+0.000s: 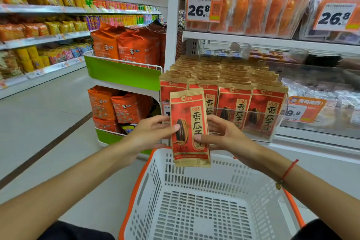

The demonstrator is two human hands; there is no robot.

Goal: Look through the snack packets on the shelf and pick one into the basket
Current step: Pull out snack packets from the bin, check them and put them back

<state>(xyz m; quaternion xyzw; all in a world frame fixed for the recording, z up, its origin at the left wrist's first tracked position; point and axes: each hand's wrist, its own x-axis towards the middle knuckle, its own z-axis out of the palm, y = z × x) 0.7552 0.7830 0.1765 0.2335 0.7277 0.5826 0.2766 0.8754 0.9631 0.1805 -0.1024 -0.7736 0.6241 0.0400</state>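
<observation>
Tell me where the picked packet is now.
Head view, centre: the packet is held upright between left hand and right hand, above the basket.

Bright, even shop lighting; wide-angle view, sharp at centre, soft and bent at the edges.

Light: diffuse, from overhead, no hard shadows; faint soft shade under the forearms on the pale floor (48, 115). Glare: white sheen on the clear bin front (251, 113) just right of the right hand (222, 132), and reflections on the glass case (315, 76) farther right. Focus: the seed packet (190, 128) pinched between both hands reads crisply, as does the white basket (194, 191) below them. Blur: shelves (39, 35) far left of the left hand (150, 132) smeared; upper-right price tag (336, 15) soft. Distortion: shelf lines bow, forearms stretch toward the lower corners.
</observation>
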